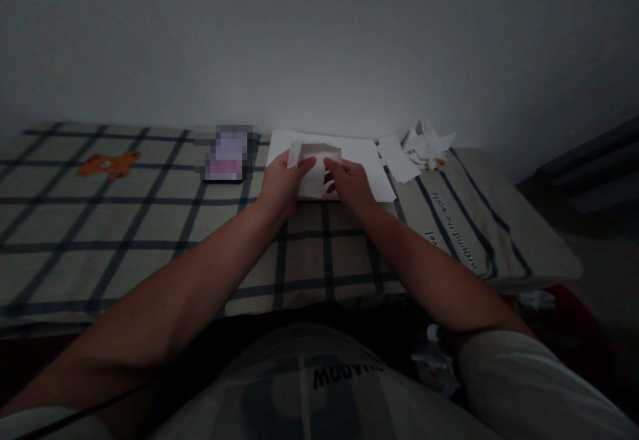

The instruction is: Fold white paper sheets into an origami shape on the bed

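A folded piece of white paper is held up between both hands, just above the near edge of a white pad or stack of sheets. My left hand grips its left side, thumb on the face turned toward me and the other fingers behind it. On the right side, my right hand pinches the paper with its thumb near the upper middle; some curled fingers show below. The paper has a raised fold along its top. Its far side is hidden.
A phone with a blurred screen lies left of the pad on a checked tablecloth. To the right are a loose paper piece and a folded white paper shape. A wall stands behind. A plastic bottle is below the table edge.
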Tool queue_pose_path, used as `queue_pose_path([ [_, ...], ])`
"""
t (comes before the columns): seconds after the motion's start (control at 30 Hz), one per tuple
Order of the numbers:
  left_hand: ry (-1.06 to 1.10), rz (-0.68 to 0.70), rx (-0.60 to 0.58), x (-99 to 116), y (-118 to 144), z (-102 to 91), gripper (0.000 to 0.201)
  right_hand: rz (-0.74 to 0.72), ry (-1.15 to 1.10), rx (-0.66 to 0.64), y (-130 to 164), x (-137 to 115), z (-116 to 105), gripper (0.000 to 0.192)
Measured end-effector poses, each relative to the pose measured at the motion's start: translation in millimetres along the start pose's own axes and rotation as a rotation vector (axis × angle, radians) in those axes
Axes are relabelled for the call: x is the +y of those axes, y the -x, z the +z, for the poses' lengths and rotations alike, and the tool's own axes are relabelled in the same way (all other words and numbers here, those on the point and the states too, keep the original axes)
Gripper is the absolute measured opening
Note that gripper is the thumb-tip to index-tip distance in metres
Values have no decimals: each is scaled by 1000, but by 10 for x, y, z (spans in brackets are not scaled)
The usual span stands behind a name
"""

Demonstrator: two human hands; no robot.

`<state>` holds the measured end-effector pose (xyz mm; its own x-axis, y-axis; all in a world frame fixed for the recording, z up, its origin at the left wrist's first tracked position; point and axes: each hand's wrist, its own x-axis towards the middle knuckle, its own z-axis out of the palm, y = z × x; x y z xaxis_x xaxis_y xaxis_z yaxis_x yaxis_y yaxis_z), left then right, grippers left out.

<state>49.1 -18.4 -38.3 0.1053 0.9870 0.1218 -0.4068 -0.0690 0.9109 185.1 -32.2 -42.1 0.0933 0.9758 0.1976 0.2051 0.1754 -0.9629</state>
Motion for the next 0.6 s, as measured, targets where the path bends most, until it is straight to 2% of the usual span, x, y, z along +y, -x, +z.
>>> queue_pose_path([
  [0.13, -4, 1, 31, 15, 9, 15, 36, 22, -40, -36, -11, 8, 1, 37],
  [0.27, -42, 11, 58, -3, 11, 14, 37, 7, -47, -17, -17, 21, 6, 44],
  [0.6, -39, 29, 12, -74, -5, -22, 42, -63, -20, 43, -21, 82, 10, 46],
])
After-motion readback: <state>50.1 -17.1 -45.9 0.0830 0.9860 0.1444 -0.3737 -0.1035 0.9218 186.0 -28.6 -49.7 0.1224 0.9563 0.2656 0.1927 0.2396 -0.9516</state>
